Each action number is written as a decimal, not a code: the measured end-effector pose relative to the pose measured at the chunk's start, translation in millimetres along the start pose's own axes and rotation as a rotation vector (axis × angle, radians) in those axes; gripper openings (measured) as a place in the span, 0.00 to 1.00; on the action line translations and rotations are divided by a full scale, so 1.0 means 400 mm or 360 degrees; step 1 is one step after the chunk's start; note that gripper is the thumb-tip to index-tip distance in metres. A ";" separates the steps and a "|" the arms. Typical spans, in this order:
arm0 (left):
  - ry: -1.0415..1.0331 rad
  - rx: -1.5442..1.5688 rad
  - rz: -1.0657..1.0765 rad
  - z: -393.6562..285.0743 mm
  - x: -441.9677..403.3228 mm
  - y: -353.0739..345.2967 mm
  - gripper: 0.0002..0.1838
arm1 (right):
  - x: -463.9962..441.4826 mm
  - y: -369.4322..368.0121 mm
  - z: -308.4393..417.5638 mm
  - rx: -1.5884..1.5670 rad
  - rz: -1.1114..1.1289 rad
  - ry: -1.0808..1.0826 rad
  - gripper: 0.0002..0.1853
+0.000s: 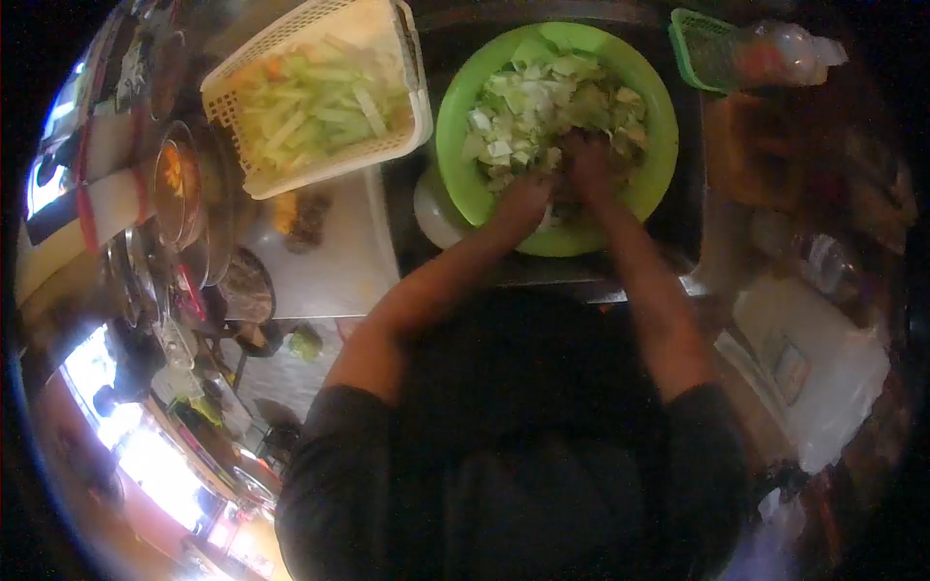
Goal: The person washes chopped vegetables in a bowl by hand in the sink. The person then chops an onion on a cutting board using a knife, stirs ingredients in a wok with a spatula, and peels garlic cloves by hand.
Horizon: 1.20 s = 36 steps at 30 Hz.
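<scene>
A wide lime-green basin (pixel 662 145) holds chopped pale-green leaves (pixel 531 92) that look like cabbage. Both of my hands reach down into it. My left hand (pixel 528 198) is at the near side of the pile, its fingers bent down among the pieces. Just right of it, my right hand (pixel 589 169) is sunk deeper into the leaves, in shadow. The fingertips of both hands are hidden or blurred, so I cannot make out how they are closed.
A white slotted basket (pixel 418 126) of pale-green cut sticks stands to the left. A white round thing (pixel 438 215) shows under the basin's left edge. At right are a small green basket (pixel 699 53), a clear plastic bottle (pixel 790 53) and a white plastic bag (pixel 823 363).
</scene>
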<state>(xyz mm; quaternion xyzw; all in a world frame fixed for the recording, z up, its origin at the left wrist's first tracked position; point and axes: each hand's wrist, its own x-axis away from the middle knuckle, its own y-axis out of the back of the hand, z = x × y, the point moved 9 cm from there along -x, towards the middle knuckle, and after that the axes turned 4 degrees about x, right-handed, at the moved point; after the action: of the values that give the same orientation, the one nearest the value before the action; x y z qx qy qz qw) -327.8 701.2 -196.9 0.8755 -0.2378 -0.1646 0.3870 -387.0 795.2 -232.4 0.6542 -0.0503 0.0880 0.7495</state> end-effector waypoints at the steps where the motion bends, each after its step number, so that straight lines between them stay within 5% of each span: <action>1: 0.0160 -0.0051 0.0173 -0.024 0.008 0.029 0.14 | 0.014 0.021 -0.015 -0.0090 -0.0259 -0.0153 0.18; 3: 0.0327 -0.0095 0.0339 -0.010 0.027 -0.006 0.15 | 0.036 0.052 -0.046 -0.0174 -0.0514 -0.0299 0.17; 5: 0.0140 0.0047 0.0184 0.011 0.044 -0.110 0.17 | 0.013 0.041 -0.015 -0.0074 0.0351 -0.0123 0.19; 9: 0.0310 0.0371 0.0016 0.022 0.027 -0.013 0.16 | -0.023 -0.004 -0.002 -0.0138 0.0219 -0.0080 0.19; 12: 0.0321 0.0145 -0.0124 0.079 0.034 0.006 0.16 | 0.014 0.047 0.035 -0.0155 0.0572 -0.0041 0.20; 14: 0.0588 0.0410 0.0433 0.104 0.037 -0.035 0.17 | 0.038 0.038 -0.050 -0.1167 -0.0165 -0.0212 0.20; 15: 0.0591 0.0415 0.0430 0.099 0.040 -0.024 0.17 | 0.048 0.058 -0.047 -0.1163 -0.0161 -0.0209 0.20; 17: 0.0608 0.0215 -0.0282 0.092 0.052 0.098 0.18 | 0.077 0.178 -0.018 -0.0694 -0.0423 0.0044 0.19; 21: 0.1085 0.1127 -0.0147 0.088 0.059 0.185 0.15 | 0.077 0.089 -0.143 -0.1004 -0.0198 -0.0416 0.18; 24: 0.0873 0.1121 -0.0119 0.111 0.049 0.154 0.15 | 0.088 0.075 -0.177 -0.1362 -0.0138 -0.0476 0.16; 26: 0.1347 0.1581 0.0019 0.093 0.062 0.136 0.17 | 0.108 0.086 -0.148 -0.2277 0.0176 -0.0512 0.17; 27: 0.1513 0.1727 0.0061 0.077 0.067 0.131 0.18 | 0.113 0.123 -0.132 -0.2273 0.0178 -0.0514 0.17; 30: 0.1260 0.1325 -0.0170 0.060 0.026 0.156 0.20 | 0.132 0.104 -0.096 -0.2550 0.0377 -0.0775 0.20; 33: 0.0445 0.0847 0.0113 -0.023 -0.038 0.125 0.22 | 0.110 0.029 -0.089 -0.2325 0.0361 -0.0439 0.20; 35: 0.1061 0.1315 0.0395 -0.037 -0.027 0.099 0.24 | 0.124 0.056 -0.051 -0.2243 0.0470 -0.0500 0.20; 36: 0.1057 0.1315 0.0395 -0.023 -0.015 0.084 0.24 | 0.130 0.080 -0.033 -0.2214 0.0506 -0.0521 0.20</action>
<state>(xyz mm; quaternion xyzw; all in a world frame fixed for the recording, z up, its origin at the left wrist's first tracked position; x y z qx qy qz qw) -338.2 690.2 -165.0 0.9250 -0.2492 0.2751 0.0815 -342.8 815.8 -193.1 0.0165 -0.3002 0.0445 0.9527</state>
